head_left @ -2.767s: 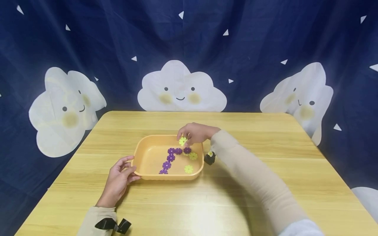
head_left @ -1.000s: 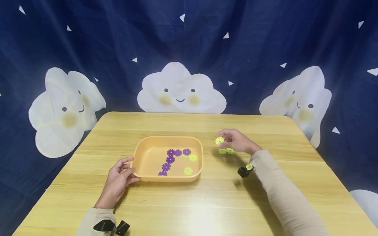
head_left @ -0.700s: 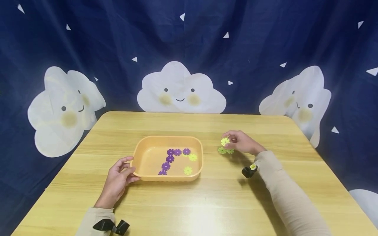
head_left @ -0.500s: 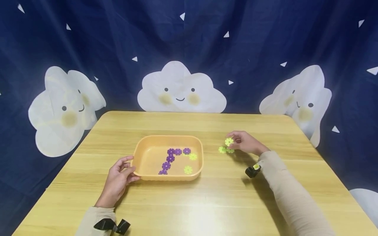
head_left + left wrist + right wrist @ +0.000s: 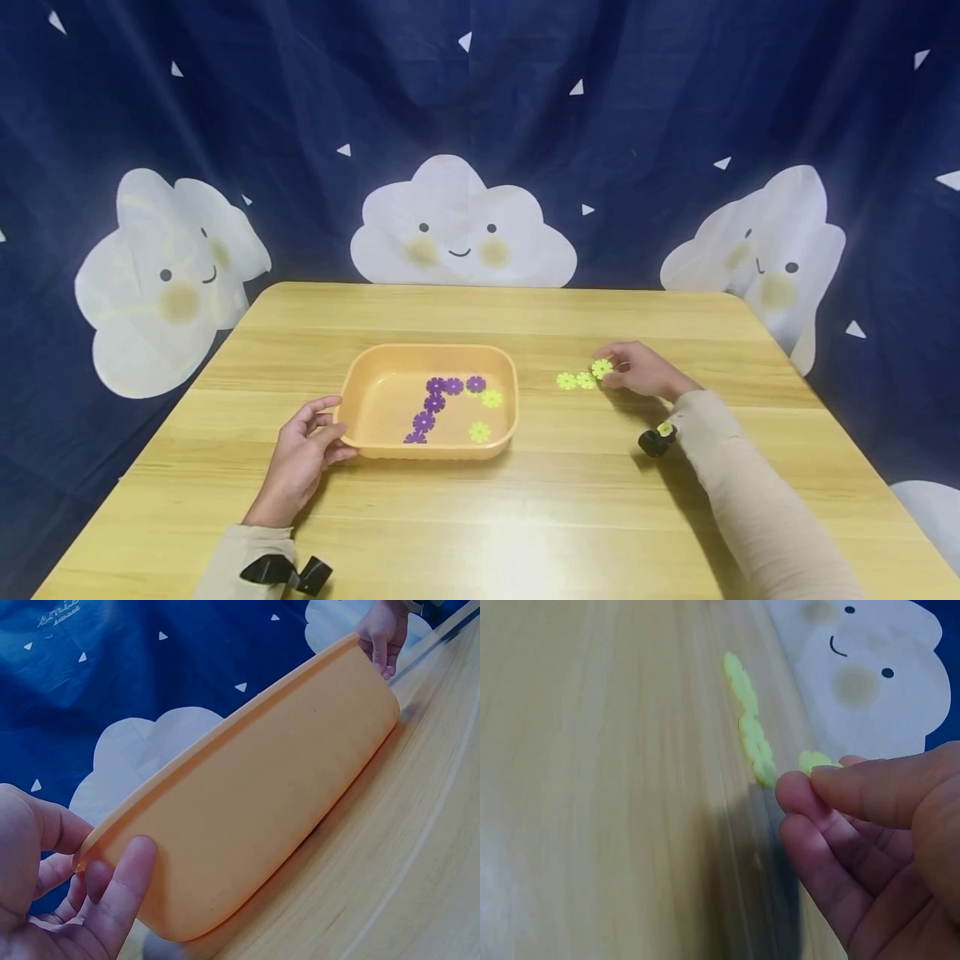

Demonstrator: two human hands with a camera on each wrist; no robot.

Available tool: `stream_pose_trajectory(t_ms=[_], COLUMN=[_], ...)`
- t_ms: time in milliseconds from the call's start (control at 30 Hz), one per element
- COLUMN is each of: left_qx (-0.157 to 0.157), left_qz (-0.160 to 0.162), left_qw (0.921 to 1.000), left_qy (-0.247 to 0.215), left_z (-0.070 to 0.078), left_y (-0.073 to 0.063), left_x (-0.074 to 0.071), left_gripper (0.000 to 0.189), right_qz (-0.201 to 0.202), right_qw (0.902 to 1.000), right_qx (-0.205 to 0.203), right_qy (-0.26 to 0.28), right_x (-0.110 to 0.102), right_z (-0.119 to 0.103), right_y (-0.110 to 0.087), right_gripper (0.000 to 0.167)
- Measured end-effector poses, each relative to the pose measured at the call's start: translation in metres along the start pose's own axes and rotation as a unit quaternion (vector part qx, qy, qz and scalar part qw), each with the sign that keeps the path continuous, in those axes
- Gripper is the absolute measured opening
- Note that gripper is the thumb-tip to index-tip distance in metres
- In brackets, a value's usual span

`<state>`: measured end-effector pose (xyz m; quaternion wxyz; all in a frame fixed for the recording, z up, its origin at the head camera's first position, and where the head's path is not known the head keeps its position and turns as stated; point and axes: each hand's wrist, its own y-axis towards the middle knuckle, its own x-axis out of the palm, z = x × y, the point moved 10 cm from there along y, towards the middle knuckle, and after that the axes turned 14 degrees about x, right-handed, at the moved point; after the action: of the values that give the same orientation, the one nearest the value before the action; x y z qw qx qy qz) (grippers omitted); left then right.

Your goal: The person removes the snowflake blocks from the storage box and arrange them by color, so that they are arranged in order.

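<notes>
At the left end of the orange plastic tray (image 5: 427,452), my left hand (image 5: 296,462) grips the rim, and in the left wrist view its fingers (image 5: 135,870) are on the rim and outer wall. My right hand (image 5: 645,369) pinches a yellow flower-shaped disc (image 5: 602,369), held just above the table right of the tray. Two more yellow flower-shaped discs (image 5: 575,381) lie side by side on the table, left of that hand. In the right wrist view the pinched disc (image 5: 816,760) is mostly hidden by my fingertips. Inside the tray lie several purple flower-shaped discs (image 5: 434,403) and some yellow ones (image 5: 479,432).
The pale wooden table (image 5: 570,517) carries the tray near its middle. A dark blue curtain (image 5: 630,100) with smiling clouds hangs behind the table. Black wrist cameras (image 5: 657,442) are strapped at both sleeves.
My right hand took a yellow disc out of the tray and carried it right, past the two discs on the table, then lower. My left hand stays on the tray rim.
</notes>
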<state>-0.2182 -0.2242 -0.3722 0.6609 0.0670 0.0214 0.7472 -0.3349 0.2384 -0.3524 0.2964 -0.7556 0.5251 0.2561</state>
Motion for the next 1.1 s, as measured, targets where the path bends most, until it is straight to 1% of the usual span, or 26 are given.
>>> stream_pose_trajectory(t_ms=[100,233,333,433,600,833,967,1100], left_qx=[0.001,0.003,0.001,0.003,0.012,0.007,0.007,0.005], left_qz=[0.001,-0.002,-0.002,0.000,-0.003,0.000,0.001,0.001], left_qw=[1.0000,1.0000,1.0000,1.0000,0.9999,1.0000,1.0000,1.0000], left_qy=[0.002,0.003,0.001,-0.004,-0.009,-0.004,-0.002,-0.001], left_z=[0.000,-0.001,-0.003,-0.003,0.000,0.001,0.001,0.001], left_y=[0.001,0.000,-0.004,-0.007,-0.002,-0.001,-0.001,-0.001], left_x=[-0.001,-0.001,-0.003,-0.003,0.000,0.000,0.000,0.000], left_gripper=[0.045,0.044,0.043,0.044,0.046,0.044,0.044,0.044], right_qz=[0.007,0.018,0.012,0.003,0.005,0.005,0.007,0.010], right_qw=[0.9996,0.9980,0.9959,0.9941,0.9915,0.9899,0.9907,0.9914], right_qx=[0.005,0.000,-0.004,0.002,0.000,-0.011,-0.008,0.004], right_qy=[-0.026,-0.061,-0.089,-0.109,-0.130,-0.141,-0.136,-0.131], right_x=[-0.002,-0.001,0.005,0.010,0.004,0.005,0.003,0.002], right_z=[0.002,0.002,0.003,0.004,0.000,-0.003,-0.004,0.000], right_y=[-0.002,-0.003,-0.003,-0.003,-0.004,-0.002,-0.003,-0.003], right_gripper=[0.040,0.036,0.034,0.033,0.035,0.037,0.036,0.036])
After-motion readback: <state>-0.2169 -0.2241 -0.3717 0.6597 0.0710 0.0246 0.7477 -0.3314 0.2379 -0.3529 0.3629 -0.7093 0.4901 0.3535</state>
